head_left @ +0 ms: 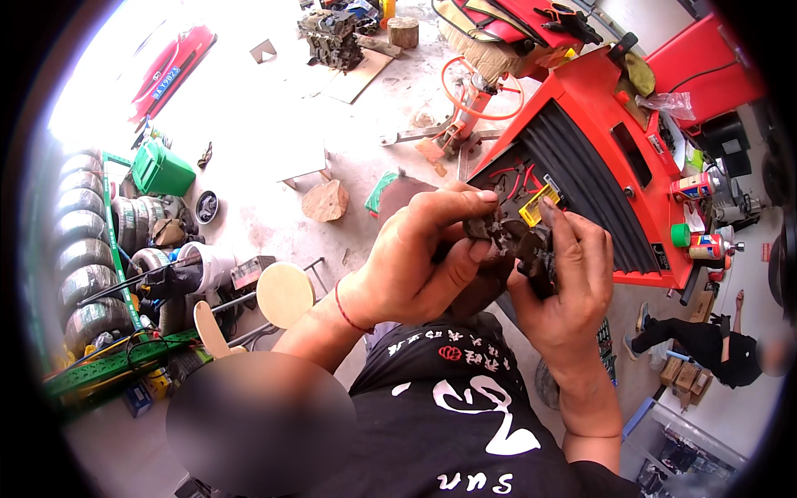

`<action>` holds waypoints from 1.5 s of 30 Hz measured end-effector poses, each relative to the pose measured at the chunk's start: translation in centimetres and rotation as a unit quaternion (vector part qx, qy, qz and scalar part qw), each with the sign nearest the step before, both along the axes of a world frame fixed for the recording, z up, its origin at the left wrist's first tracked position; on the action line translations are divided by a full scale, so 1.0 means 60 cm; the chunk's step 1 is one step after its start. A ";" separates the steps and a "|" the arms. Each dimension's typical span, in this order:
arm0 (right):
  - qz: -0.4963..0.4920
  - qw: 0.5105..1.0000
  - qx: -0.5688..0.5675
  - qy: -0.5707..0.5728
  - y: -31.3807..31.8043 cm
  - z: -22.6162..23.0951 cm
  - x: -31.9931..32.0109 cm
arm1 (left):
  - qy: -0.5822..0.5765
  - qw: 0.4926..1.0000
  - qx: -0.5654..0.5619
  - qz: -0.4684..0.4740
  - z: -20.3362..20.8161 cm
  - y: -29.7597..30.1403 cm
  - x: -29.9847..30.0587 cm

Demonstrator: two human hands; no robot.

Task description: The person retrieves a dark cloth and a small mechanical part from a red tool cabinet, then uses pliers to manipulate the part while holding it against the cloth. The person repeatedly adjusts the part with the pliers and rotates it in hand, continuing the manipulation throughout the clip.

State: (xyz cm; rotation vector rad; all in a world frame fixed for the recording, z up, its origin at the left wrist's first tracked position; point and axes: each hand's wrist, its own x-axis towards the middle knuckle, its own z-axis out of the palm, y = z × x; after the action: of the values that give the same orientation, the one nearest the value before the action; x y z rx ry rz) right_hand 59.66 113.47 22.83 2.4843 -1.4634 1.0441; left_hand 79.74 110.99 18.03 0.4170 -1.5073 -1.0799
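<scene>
The left hand (415,257) is nearly closed, thumb and index finger pinching one end of a dark, grimy part (501,236), while the right hand (573,278) curls half-closed around the other end, its thumb on the near side. The part sits between the two hands, held up in front of the black shirt (448,398), near the red tool cabinet (573,79). Whether it is one piece or two brought together I cannot tell, as the fingers cover much of it. The step in hand looks like working on or checking the part in mid-air. The next move seems to call for a firm hold at both ends and small finger turns, since the greasy-looking surface could slip. A yellow package (534,208) shows just beyond the right fingertips
</scene>
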 end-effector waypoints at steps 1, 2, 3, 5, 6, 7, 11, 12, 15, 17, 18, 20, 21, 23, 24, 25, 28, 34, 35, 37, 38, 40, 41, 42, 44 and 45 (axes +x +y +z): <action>-0.001 1.000 -0.009 0.005 -0.001 0.001 0.000 | 0.000 1.000 0.000 -0.014 0.001 -0.003 0.004; -0.003 1.000 -0.019 0.011 -0.001 0.003 0.000 | 0.000 1.000 0.000 -0.028 0.001 -0.005 0.007; -0.008 0.999 -0.031 0.025 -0.001 0.006 -0.001 | -0.012 0.999 -0.022 -0.026 0.000 -0.009 0.010; -0.022 0.997 -0.054 0.054 0.000 0.011 -0.005 | -0.037 0.997 -0.064 -0.027 -0.005 -0.015 0.013; -0.015 0.998 -0.047 0.049 -0.001 0.010 -0.007 | -0.035 0.997 -0.061 -0.024 -0.008 -0.015 0.011; -0.009 0.998 -0.039 0.045 -0.001 0.009 -0.008 | -0.032 0.998 -0.058 -0.020 -0.010 -0.014 0.009; 0.003 1.000 -0.013 0.002 0.003 -0.007 -0.013 | 0.037 0.999 0.001 -0.035 -0.011 0.001 -0.006; -0.002 1.000 -0.010 0.005 0.004 -0.005 -0.013 | 0.040 0.998 0.007 -0.039 -0.012 -0.001 -0.008; 0.007 0.998 0.053 -0.035 0.006 0.000 -0.013 | 0.054 0.997 0.041 -0.043 -0.015 0.001 -0.012; 0.039 0.978 0.159 -0.127 0.006 0.003 -0.010 | 0.072 0.993 0.084 -0.042 -0.008 0.006 -0.018; 0.038 0.963 0.215 -0.160 0.009 0.007 -0.008 | 0.074 0.989 0.108 -0.067 -0.003 0.006 -0.017; 0.036 0.919 0.325 -0.222 0.016 0.015 -0.006 | 0.081 0.978 0.154 -0.117 0.008 0.006 -0.011; 0.032 0.913 0.327 -0.242 0.016 0.013 -0.008 | 0.084 0.973 0.181 -0.113 0.015 0.006 -0.012; 0.025 0.900 0.332 -0.281 0.017 0.004 -0.016 | 0.088 0.962 0.235 -0.104 0.025 0.010 -0.014; 0.039 0.915 0.295 -0.272 0.013 0.003 -0.019 | 0.084 0.965 0.228 -0.099 0.023 0.009 -0.013; 0.052 0.916 0.278 -0.284 0.010 0.003 -0.021 | 0.081 0.967 0.221 -0.094 0.018 0.006 -0.013; 0.083 0.932 0.209 -0.284 0.003 0.009 -0.025 | 0.066 0.978 0.177 -0.089 0.016 0.005 -0.010; 0.021 0.998 0.048 -0.039 0.001 0.016 -0.027 | 0.076 0.995 0.064 -0.012 0.023 0.010 -0.024; 0.015 0.998 0.054 -0.038 0.004 0.016 -0.024 | 0.077 0.996 0.051 -0.008 0.022 0.012 -0.025; 0.014 0.999 0.034 -0.031 0.004 0.016 -0.019 | 0.076 0.993 0.089 -0.018 0.024 0.017 -0.025; 0.011 0.999 0.020 -0.022 0.002 0.017 -0.018 | 0.078 0.993 0.091 -0.010 0.023 0.020 -0.028; 0.007 1.000 -0.003 -0.001 0.000 0.020 -0.018 | 0.076 0.993 0.085 -0.006 0.022 0.022 -0.027; 0.006 1.000 -0.012 0.011 0.001 0.021 -0.019 | 0.073 0.994 0.077 -0.009 0.021 0.022 -0.024; 0.004 1.000 -0.022 0.022 0.001 0.023 -0.021 | 0.070 0.995 0.069 -0.013 0.020 0.022 -0.021; 0.005 0.999 -0.019 0.027 0.001 0.029 -0.022 | 0.078 0.995 0.057 -0.032 0.021 0.022 -0.017; 0.006 0.999 -0.018 0.029 0.001 0.031 -0.022 | 0.082 0.994 0.052 -0.041 0.021 0.022 -0.015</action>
State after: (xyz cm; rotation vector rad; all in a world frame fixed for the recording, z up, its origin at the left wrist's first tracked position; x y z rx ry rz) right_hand 58.35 113.52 24.72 2.4797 -1.4041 0.9808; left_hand 78.82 112.28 19.28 0.3311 -1.3372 -1.2309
